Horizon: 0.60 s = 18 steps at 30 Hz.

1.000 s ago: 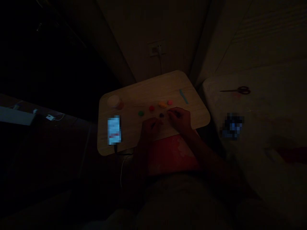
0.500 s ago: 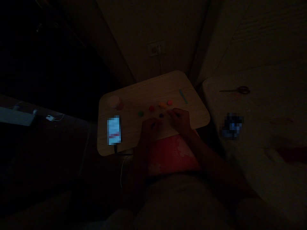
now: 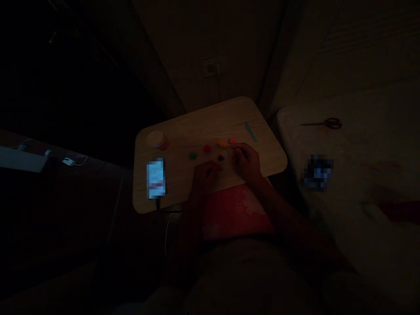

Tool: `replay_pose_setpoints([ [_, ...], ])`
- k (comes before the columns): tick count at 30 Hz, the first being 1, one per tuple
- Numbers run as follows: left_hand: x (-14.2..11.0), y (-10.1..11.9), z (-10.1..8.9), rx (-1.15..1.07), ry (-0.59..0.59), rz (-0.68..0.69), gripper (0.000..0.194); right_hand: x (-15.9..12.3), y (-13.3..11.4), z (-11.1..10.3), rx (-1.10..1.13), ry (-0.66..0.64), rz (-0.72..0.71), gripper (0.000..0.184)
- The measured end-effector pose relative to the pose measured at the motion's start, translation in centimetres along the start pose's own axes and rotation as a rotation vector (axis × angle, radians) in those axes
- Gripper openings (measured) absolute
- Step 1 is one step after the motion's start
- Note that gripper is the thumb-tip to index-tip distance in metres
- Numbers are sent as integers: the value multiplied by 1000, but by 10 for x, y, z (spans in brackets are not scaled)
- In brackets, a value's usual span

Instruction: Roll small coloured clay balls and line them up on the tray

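Note:
The light is very dim. My right hand [image 3: 246, 161] is over the right part of the small wooden table, its fingers bent together and fingertips at the right end of an orange clay-like lump [image 3: 221, 143]. Whether they pinch any of it is too dark to tell. Near the front edge, my left hand [image 3: 206, 174] rests curled, fingertips drawn together; whatever they hold is hidden. Between the hands lies a dark lump [image 3: 221, 157]. Around it are a red lump [image 3: 207, 148], a green lump [image 3: 192, 155] and a pink lump [image 3: 232, 140].
On the table [image 3: 183, 127] are a teal strip-like tool [image 3: 251, 132], a round tub [image 3: 155, 139] and a lit phone [image 3: 155, 178] with a cable. Scissors [image 3: 323, 124] and a blurred dark object [image 3: 316, 173] lie on the pale surface at right. A red cushion-like thing [image 3: 229, 214] is below the table edge.
My right hand has moved slightly up and forward, bringing its fingertips to the orange lump. My left hand has stayed almost in place, and the lumps lie where they were.

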State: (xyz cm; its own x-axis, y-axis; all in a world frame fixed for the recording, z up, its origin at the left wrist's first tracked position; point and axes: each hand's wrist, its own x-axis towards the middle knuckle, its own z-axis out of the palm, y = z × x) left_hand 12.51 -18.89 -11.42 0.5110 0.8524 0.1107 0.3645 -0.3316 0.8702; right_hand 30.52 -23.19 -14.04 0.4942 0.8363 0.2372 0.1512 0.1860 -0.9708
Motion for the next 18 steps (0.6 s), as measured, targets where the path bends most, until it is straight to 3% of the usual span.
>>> replay_pose_setpoints([
  [5, 1, -2, 0, 8, -1, 11, 31, 0, -2, 2, 53, 19, 60, 28],
  [14, 2, -4, 0, 13, -6, 13, 31, -1, -11, 3, 10, 54, 104, 13],
  [18, 1, -4, 0, 28, -11, 3, 31, -2, -5, 5, 23, 87, 134, 24],
])
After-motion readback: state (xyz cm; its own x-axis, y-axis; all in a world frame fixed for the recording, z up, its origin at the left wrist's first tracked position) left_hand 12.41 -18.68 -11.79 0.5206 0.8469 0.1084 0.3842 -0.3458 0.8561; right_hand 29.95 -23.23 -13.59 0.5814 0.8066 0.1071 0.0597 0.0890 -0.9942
